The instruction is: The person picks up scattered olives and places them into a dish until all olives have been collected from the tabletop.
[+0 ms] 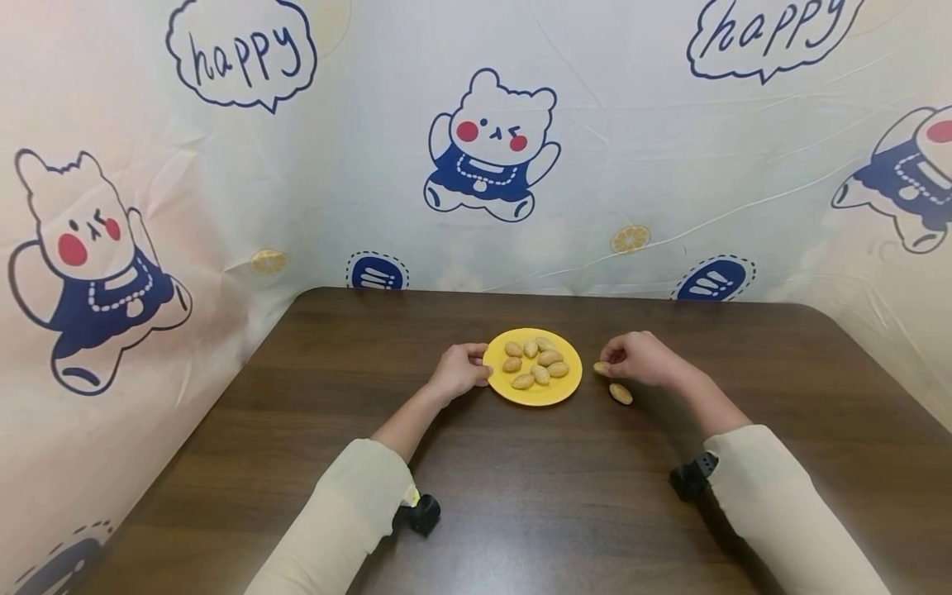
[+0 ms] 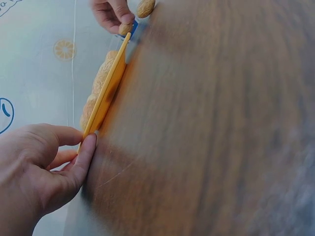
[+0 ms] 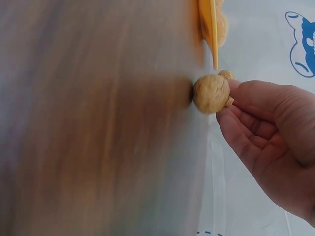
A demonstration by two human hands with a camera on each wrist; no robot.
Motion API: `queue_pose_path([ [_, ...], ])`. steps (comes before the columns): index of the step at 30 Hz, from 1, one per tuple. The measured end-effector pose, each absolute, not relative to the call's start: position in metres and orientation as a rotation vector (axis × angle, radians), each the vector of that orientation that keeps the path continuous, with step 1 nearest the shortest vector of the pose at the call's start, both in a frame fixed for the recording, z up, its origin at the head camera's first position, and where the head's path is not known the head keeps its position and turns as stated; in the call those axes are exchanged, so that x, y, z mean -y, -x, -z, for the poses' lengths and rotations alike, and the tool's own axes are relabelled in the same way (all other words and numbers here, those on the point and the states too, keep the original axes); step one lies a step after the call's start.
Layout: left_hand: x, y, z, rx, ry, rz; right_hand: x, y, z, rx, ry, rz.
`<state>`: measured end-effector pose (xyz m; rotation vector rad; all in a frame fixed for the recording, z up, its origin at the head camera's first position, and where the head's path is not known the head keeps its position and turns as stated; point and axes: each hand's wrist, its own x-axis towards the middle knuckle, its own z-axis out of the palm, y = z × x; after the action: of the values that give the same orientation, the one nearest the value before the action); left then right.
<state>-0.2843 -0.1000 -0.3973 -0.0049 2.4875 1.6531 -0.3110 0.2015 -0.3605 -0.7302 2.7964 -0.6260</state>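
A round yellow plate [image 1: 535, 397] stands on the table, with several oval tan nuts in their shells [image 1: 550, 358] on it. My left hand [image 1: 457, 372] pinches the plate's left rim, thumb and fingers on either side of it in the left wrist view. Right of the plate, my right hand [image 1: 641, 359] holds one nut [image 1: 601, 368] between thumb and fingers, near the rim but apart from it. A loose nut [image 1: 621, 394] lies on the table just below that hand. In the right wrist view this loose nut [image 3: 211, 93] partly hides the held one [image 3: 226, 74].
The dark brown wooden table [image 1: 521, 496] runs back to a printed cloth backdrop [image 1: 595, 165] with cartoon bears. Black wrist cameras sit below both sleeves, one at the left [image 1: 424, 516] and one at the right [image 1: 692, 479].
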Motion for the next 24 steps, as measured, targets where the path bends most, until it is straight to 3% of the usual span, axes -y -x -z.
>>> queue_pose_path([
  [24,0.1,0.285,0.399,-2.49,-0.003,-1.653,-0.171,0.317,0.362,-2.829,0.724,0.727],
])
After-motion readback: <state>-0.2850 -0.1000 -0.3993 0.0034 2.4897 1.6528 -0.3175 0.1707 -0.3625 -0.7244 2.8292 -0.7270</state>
